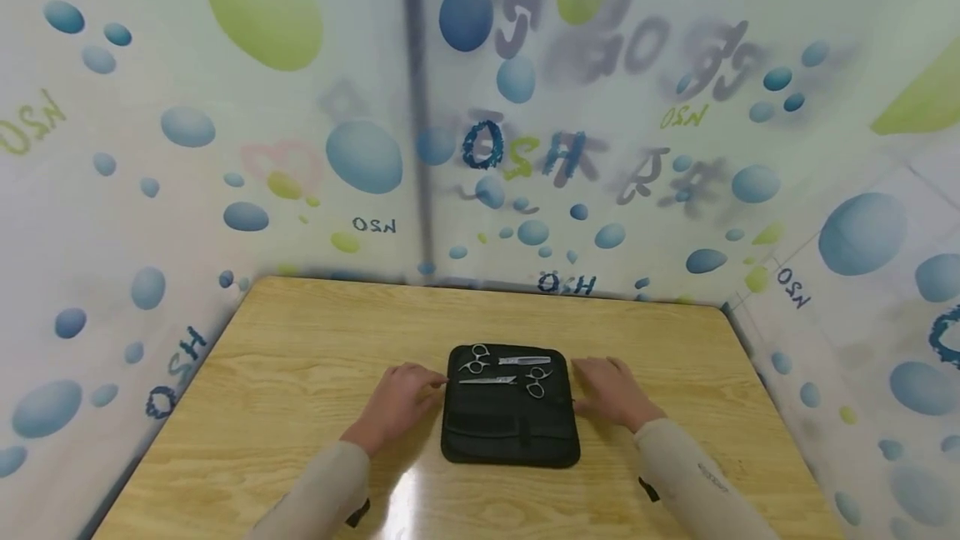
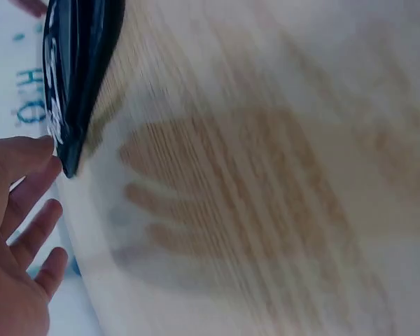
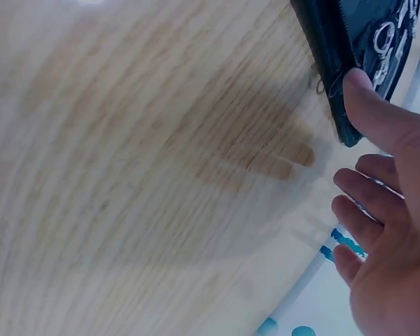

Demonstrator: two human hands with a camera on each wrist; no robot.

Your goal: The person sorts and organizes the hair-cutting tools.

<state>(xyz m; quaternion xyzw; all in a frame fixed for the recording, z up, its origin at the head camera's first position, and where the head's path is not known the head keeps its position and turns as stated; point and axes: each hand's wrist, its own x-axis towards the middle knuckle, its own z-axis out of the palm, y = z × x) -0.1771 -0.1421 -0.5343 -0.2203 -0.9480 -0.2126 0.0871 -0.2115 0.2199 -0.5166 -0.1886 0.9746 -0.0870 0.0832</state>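
Okay, so nearest the camera are two pale long sleeves (image 1: 326, 482), coming in on the near side of a flat black leather-look case with rounded corners (image 1: 483, 403). That case is the landmark, sitting on the table right between the hands, and I'd say that's the relation everything hangs on. The left hand (image 1: 405, 397) is at its left edge and the right hand (image 1: 611, 390) at its right edge; neither looks clearly nearer. It's close to square from up here, so no obvious long axis.

Fingers: left thumb and index tips touch the case's edge, the others spread loosely apart. Right thumb rests on its rim, with the other fingers relaxed. No firm grip on either side that I can see.

On the case's far half lie two silver metal scissors, one pair with rings left (image 1: 480, 351), the other with rings right (image 1: 536, 391). Only the right wrist view shows the zip teeth (image 3: 345, 28) and a little metal loop (image 3: 319, 87). Beyond the case: more light wood-grain table (image 1: 330, 332), then a white wall with blue and green ovals (image 1: 390, 248).
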